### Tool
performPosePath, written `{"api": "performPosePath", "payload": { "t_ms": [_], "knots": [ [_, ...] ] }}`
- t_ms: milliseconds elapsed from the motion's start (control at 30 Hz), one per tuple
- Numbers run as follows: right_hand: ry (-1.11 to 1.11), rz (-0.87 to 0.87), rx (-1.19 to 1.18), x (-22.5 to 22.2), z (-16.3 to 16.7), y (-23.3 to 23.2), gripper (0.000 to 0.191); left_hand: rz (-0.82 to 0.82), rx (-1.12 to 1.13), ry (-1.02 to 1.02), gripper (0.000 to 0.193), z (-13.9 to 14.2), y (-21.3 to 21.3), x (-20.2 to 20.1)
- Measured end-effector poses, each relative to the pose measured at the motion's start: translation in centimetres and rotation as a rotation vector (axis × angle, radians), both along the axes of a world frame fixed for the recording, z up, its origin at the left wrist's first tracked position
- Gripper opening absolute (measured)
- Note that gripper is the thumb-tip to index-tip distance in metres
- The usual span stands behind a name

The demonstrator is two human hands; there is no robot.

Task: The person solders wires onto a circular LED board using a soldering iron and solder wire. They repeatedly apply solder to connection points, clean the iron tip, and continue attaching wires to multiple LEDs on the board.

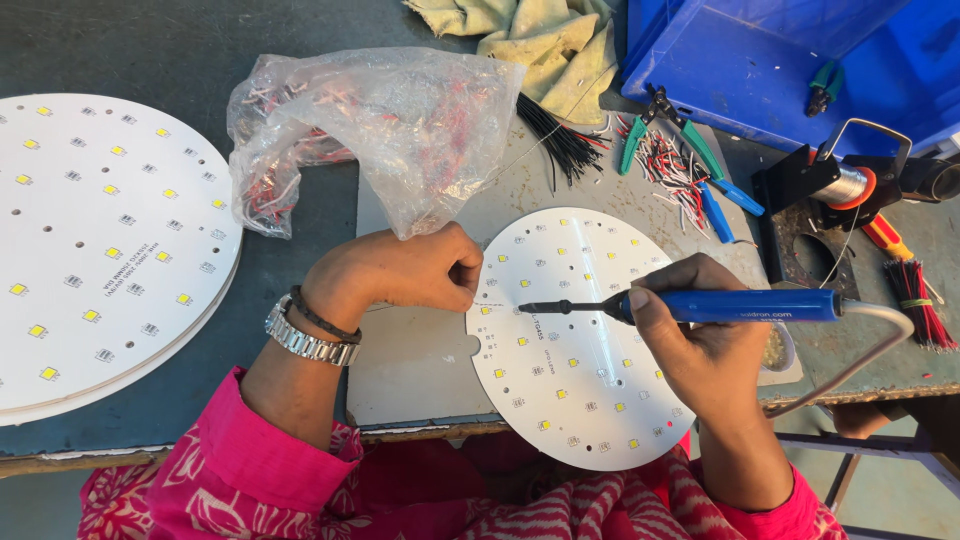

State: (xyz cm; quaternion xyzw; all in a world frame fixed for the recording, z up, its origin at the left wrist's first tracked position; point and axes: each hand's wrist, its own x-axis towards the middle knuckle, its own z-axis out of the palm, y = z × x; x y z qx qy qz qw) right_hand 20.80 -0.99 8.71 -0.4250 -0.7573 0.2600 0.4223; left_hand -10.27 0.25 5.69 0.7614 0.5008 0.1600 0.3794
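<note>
At far left, on the dark bench top (200,60), sits a stack of big round white LED boards (110,250), yellow chips dotted across the top one, w/ small dark print near its right side. Next over, a crumpled clear plastic bag (370,140) holds red/white wire bits; it lies partly on a pale work plate (410,360) and just above the left hand (400,272). That hand, w/ a metal watch (300,340) and dark band at the wrist, pink sleeve below, is curled into a loose fist, fingertips pinched at the left edge of the smaller round LED board (580,340); can't tell if anything thin is pinched betw. them. That board lies flat on the plate, its lower edge hanging past the bench front, over the lap. Right hand (700,340) is wrapped firmly round the blue-handled soldering iron (700,306), thumb on top; the dark tip points left, down on or just over the board's left-centre, near the left fingers. Grey cord runs off the handle to the right. Behind: beige cloth (530,40), black wire bundle (560,140), green-handled cutters (660,125), cut wire pieces. Far right: blue bin (760,60), solder spool (845,185) on a black stand, red wire bundle (915,295).
</note>
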Motion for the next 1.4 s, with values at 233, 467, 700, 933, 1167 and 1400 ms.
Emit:
{"api": "performPosePath", "payload": {
  "t_ms": [233, 467, 700, 933, 1167, 1400],
  "knots": [
    [0.003, -0.057, 0.065, 0.5, -0.2, 0.2, 0.012, -0.024, -0.018, -0.02, 0.017, 0.2, -0.1, -0.4],
    [0.061, -0.14, 0.114, 1.5, 0.1, 1.0, 0.012, 0.126, 0.099, 0.008, 0.016, 1.2, -0.8, -0.6],
    [0.088, -0.077, 0.11, 0.1, -0.5, 1.5, 0.012, 0.164, 0.102, 0.042, 0.016, 0.9, -0.6, -0.7],
    [0.015, -0.025, 0.077, -2.1, -0.6, 1.6, 0.012, 0.17, 0.076, 0.072, 0.016, 0.4, -0.4, -0.7],
    [-0.014, 0.036, 0.076, -3.4, -0.6, 1.3, 0.015, 0.161, 0.067, 0.091, 0.017, 0.4, -0.3, -0.6],
    [-0.041, 0.04, 0.061, -3.9, -0.4, 1.5, 0.016, 0.176, 0.048, 0.091, 0.016, 0.6, -0.4, -0.6]
  ]
}}
